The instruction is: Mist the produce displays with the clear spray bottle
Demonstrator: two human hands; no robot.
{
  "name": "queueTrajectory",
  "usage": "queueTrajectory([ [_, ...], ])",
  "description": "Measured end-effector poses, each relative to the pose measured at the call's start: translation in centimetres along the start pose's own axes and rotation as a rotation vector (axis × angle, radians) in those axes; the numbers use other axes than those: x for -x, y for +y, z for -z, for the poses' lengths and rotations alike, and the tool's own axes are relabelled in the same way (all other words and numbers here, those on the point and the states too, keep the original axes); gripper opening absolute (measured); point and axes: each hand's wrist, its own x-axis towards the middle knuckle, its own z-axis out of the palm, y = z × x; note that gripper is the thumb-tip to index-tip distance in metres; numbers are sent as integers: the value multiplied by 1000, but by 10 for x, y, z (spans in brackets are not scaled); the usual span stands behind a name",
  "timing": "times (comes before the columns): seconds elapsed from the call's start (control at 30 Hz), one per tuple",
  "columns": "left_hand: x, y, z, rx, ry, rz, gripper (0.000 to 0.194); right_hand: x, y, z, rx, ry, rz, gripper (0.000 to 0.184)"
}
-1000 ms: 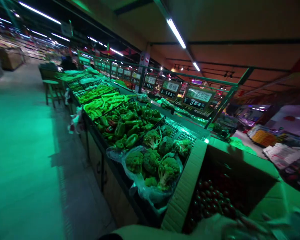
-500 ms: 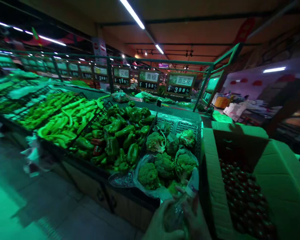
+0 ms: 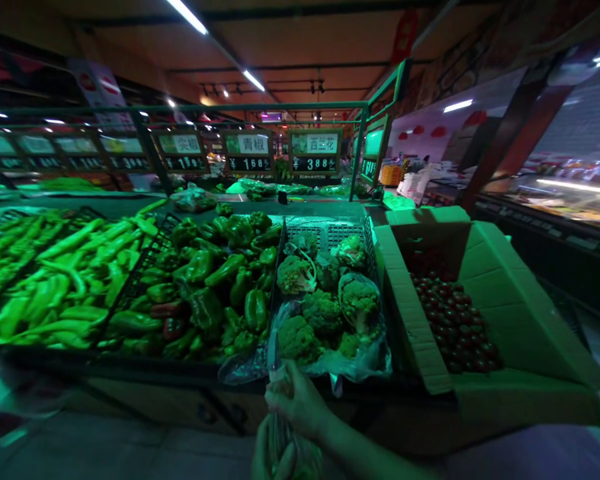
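Observation:
My right hand point(image 3: 300, 403) is closed round the gathered neck of a clear plastic bag point(image 3: 281, 427), whose narrow, pale top sticks up above the fingers. Lower down, my left hand point(image 3: 266, 453) wraps round the bag's body at the bottom edge of the view. What lies inside the bag is too dark to make out. Just beyond my hands, broccoli heads point(image 3: 323, 313) fill the front of a black crate point(image 3: 347, 233), some of them in clear plastic.
Left of the broccoli lie green peppers point(image 3: 230, 273) with a few red ones, then long pale-green peppers point(image 3: 55, 287). On the right, an open cardboard box point(image 3: 510, 287) holds small dark-red fruit point(image 3: 455, 320). Price signs point(image 3: 314, 152) hang from a rail behind.
The view has turned right, so the stand appears shifted left. My hands and the bag now appear further left and lower. My right hand stays on the bag's neck.

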Motion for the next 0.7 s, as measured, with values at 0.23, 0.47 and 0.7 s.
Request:
queueTrajectory([
  [0.23,3,2,-17,3,-217,84,86,26,25,24,-13,289,9,47],
  [0.47,1,21,-73,-52,-887,45,75,76,15,75,-154,656,-26,61],
  [0.7,-2,30,-116,18,-925,47,84,79,-30,95,-108,705,59,57],
])
